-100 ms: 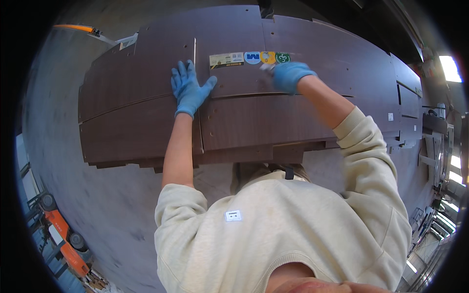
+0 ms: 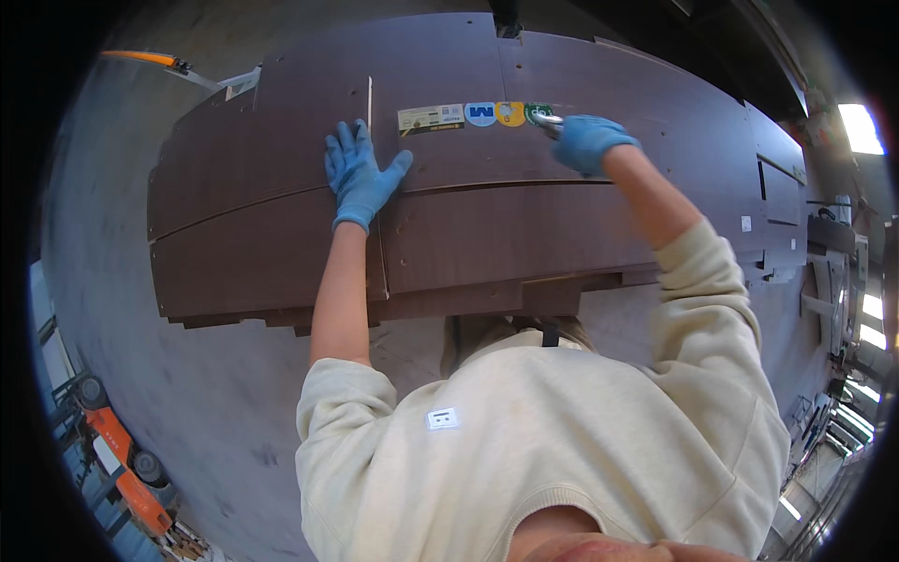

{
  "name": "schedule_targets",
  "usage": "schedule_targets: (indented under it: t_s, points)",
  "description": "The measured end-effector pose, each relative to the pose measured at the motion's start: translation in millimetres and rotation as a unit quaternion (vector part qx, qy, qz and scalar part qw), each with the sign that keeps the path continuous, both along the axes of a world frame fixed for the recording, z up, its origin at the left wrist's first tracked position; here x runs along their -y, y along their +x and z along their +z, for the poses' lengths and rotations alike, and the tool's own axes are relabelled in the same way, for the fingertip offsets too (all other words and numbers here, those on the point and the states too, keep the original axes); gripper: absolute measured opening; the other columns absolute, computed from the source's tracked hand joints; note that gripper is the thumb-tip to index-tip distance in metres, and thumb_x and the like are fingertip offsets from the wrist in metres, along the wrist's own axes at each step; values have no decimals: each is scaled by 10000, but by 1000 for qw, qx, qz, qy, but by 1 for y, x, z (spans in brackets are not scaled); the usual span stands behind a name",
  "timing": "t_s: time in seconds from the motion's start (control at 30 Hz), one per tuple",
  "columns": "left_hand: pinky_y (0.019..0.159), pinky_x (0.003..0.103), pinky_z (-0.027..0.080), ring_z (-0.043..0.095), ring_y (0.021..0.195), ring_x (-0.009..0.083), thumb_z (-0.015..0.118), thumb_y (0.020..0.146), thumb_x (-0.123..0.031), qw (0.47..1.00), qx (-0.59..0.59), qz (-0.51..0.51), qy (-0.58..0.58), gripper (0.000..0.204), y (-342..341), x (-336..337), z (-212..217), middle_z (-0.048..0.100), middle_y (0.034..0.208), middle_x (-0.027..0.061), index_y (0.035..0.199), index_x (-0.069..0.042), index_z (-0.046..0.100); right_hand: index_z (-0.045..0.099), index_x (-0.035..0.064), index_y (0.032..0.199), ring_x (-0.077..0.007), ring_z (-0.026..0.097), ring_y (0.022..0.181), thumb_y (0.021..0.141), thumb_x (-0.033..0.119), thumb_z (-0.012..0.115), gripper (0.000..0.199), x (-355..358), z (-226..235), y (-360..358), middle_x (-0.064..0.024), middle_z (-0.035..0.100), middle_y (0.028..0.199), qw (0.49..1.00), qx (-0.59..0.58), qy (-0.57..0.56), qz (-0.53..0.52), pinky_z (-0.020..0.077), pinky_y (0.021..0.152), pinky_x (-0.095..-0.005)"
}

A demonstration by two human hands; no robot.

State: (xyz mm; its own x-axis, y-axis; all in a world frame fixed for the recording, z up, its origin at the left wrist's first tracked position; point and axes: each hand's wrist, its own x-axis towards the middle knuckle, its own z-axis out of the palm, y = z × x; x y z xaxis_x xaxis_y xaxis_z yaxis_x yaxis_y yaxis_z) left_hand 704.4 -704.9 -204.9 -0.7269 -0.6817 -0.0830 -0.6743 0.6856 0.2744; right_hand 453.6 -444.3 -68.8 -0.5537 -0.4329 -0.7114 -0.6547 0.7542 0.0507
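- Our left hand (image 2: 361, 178), in a blue glove, lies flat and open on the dark brown panel (image 2: 272, 187), fingers spread, palm pressing down just left of a narrow seam between boards. It grips nothing; it only bears on the surface.
- Our right hand (image 2: 588, 142), also gloved in blue, is curled closed around a small metallic tool (image 2: 549, 122) whose tip pokes out toward the row of stickers (image 2: 473, 115). We cannot tell what kind of tool it is; only a short shiny end shows.
- Against the picture a moment ago, very little has moved: the left hand sits in the same place on the panel, and the right hand has the same reach at the right end of the sticker row. The tool's bright tip now shows clearly at the green sticker (image 2: 537, 111), so we judge that the work is at that end of the strip, with the panel held steady and not shifted.
- The stickers run in a line across the upper board: a pale rectangular label, then a blue, a yellow and a green one.
- The panels are stacked in layers, edges stepped at the near side, and they rest above a grey concrete floor (image 2: 215, 393).
- Our cream sweatshirt (image 2: 543, 450) fills the lower view; the left sleeve is pushed up to the shoulder side.
- Far left on the floor stands an orange wheeled cart (image 2: 122, 459); bright ceiling lights (image 2: 860, 129) show at the right rim.
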Motion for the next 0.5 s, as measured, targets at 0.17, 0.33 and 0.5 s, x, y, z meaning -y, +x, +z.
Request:
schedule_targets:
  t_s: [0.17,0.33,0.5]
  points:
    - [1335,552,52,8,1648,471,610,905,-774,1000,-11,-4,10,1139,0,-2,0,92,1788,237,1723,-100,190,648,100,1428,-243,720,867,1089,251,523,392,-95,34,-39,-181,728,1183,970,-167,150,-99,627,807,-409]
    - [1332,543,68,39,1653,450,581,905,-826,1000,6,-4,-8,1149,0,-1,-1,106,1792,220,1725,-115,202,728,37,1161,-330,735,938,1005,287,572,333,-40,28,58,-185,754,1068,988,149,-36,-29,592,845,-465]
    - [1332,531,68,55,1654,442,577,911,-822,1000,17,-22,-3,1135,4,5,-1,117,1793,214,1724,-119,213,758,58,1153,-372,743,1012,989,280,510,371,10,25,88,-185,776,1094,989,116,-52,71,580,901,-491]
